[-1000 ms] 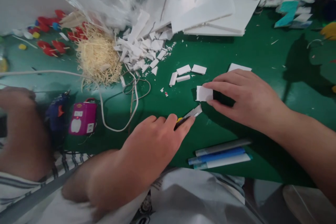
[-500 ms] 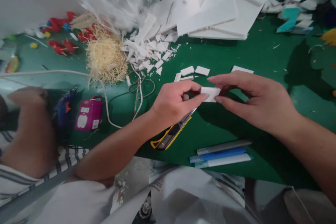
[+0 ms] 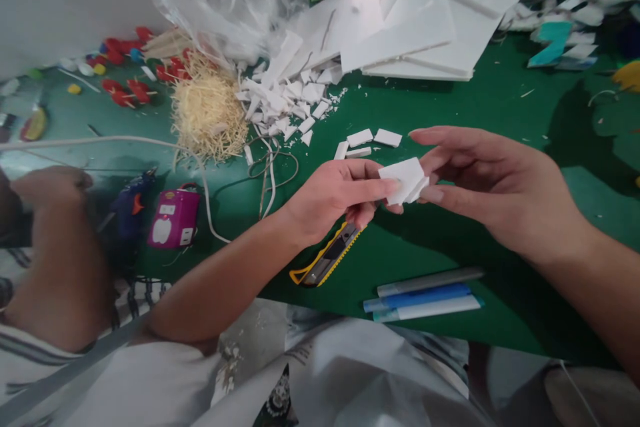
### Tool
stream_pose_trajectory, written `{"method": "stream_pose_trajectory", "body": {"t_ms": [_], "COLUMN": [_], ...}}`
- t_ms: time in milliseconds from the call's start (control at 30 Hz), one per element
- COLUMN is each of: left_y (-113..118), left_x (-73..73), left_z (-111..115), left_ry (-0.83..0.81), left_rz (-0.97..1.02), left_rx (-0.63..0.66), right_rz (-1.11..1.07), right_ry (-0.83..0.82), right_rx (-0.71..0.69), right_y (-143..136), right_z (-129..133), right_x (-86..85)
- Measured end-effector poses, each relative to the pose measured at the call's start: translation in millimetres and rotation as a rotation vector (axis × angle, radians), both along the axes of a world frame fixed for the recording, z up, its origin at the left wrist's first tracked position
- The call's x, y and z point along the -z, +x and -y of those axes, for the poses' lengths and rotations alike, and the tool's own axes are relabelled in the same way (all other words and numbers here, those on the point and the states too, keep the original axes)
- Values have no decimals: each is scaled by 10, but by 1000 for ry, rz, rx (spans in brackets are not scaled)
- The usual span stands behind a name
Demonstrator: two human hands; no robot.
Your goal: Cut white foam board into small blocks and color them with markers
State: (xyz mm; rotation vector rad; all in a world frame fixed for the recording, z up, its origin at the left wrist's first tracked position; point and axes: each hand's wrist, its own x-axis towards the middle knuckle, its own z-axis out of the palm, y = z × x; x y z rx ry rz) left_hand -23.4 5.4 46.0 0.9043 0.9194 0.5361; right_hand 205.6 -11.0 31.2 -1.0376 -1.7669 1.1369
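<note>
Pinching a small white foam piece (image 3: pixel 404 180) between the fingers of my left hand (image 3: pixel 334 199) and the fingers of my right hand (image 3: pixel 487 190), I hold it in the air above the middle of the green tabletop (image 3: pixel 500 113), both hands closed on its edges; it looks like two thin slabs fanned apart at one end, though I cannot tell for sure. To do this well, I judge that I should grip only the edges, keep the pressure light so the foam does not dent, and pull evenly so the pieces part cleanly. Under my left hand lies one yellow utility knife (image 3: pixel 327 260), with no hand on it. Toward the near edge lie three pen-like sticks (image 3: pixel 425 293) side by side: one grey, one blue, one white. Just beyond my hands sit three small cut pieces (image 3: pixel 367 141) in a loose group. Farther back is one heap of foam scraps (image 3: pixel 287 97), too many to count, beside one mound of straw-coloured shreds (image 3: pixel 209 113), and a stack of big white sheets (image 3: pixel 425 33) at the far edge. Toward the left edge stand one pink box (image 3: pixel 173 220) and one blue glue gun (image 3: pixel 131 203), next to another person's arm (image 3: pixel 55 253).
</note>
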Motion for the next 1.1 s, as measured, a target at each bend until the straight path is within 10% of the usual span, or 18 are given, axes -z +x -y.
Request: {"method": "stream_pose_trajectory", "body": {"t_ms": [233, 1100], "left_y": [-1, -9], "left_x": [39, -43], "left_z": [29, 81], "left_ry": [26, 210], "left_rz": [20, -164], "left_rx": [-12, -149], "right_rz": [-159, -49], "right_ry": [-286, -290], "right_rx": [77, 102], "right_y": [-48, -36], "right_z": [-18, -49], "right_x": [-31, -120]}}
